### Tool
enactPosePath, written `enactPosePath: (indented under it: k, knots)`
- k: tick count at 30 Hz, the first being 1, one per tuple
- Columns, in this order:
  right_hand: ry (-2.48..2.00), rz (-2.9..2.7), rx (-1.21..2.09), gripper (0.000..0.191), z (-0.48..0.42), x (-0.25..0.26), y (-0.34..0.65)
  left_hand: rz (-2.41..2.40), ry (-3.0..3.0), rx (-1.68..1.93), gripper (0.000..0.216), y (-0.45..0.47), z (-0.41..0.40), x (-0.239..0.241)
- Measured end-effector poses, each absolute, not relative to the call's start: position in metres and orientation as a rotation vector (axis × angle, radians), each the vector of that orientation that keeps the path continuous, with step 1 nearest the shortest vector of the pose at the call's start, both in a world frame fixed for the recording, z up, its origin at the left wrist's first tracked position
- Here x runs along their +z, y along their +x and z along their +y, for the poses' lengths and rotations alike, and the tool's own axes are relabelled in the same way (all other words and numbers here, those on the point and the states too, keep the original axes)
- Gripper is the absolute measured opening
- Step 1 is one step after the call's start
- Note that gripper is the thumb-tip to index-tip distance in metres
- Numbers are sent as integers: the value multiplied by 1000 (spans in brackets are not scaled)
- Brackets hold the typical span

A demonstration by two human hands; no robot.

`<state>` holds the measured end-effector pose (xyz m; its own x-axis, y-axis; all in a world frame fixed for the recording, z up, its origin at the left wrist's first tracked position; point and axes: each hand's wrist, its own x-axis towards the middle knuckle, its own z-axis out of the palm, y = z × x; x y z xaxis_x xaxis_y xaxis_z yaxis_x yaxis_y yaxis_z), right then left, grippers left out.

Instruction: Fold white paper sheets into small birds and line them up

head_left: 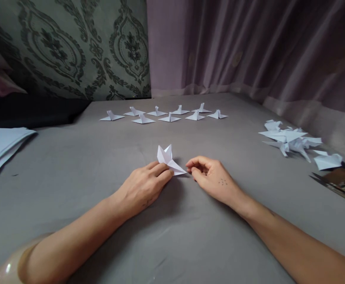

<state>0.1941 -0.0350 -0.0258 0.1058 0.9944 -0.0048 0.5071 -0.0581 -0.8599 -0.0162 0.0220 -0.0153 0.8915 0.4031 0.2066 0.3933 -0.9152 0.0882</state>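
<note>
A folded white origami paper [165,155] sits in the middle of the grey cloth surface [101,157], two pointed flaps standing up and one long point reaching right. My left hand [149,179] holds it down from the near left, the fingers closed over its lower edge and hiding its left part. Just beyond the tip of the long point is my right hand [208,173], with fingers curled and thumb close to the forefinger. Nothing shows between them. Contact between that hand and the paper tip cannot be made out.
Several white folded paper pieces [170,117] stand in two rows at the back. A heap of white paper figures [291,138] lies to the right, near scissors [323,179] and a brown item [340,176]. Flat white sheets [0,148] are stacked at the left.
</note>
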Motion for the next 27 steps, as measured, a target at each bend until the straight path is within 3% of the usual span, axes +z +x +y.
enactPosePath:
  k: [5,9,12,17,27]
  knots:
    - [-1661,-1591,724,20,-37,-21,181,675,2990,412,24,-15,21,-15]
    - [-1594,-1711,527,14,-36,-20,174,756,3034,776,12,-14,19,-14]
    - [-1558,-1796,318,15,-39,-17,175,957,3020,1034,28,-15,17,-13]
    - [-1565,-1977,-40,20,-48,-13,176,987,3104,931,30,-17,16,-12]
    - [-1483,-1859,196,16,-55,-9,166,790,3152,947,20,-19,19,-9]
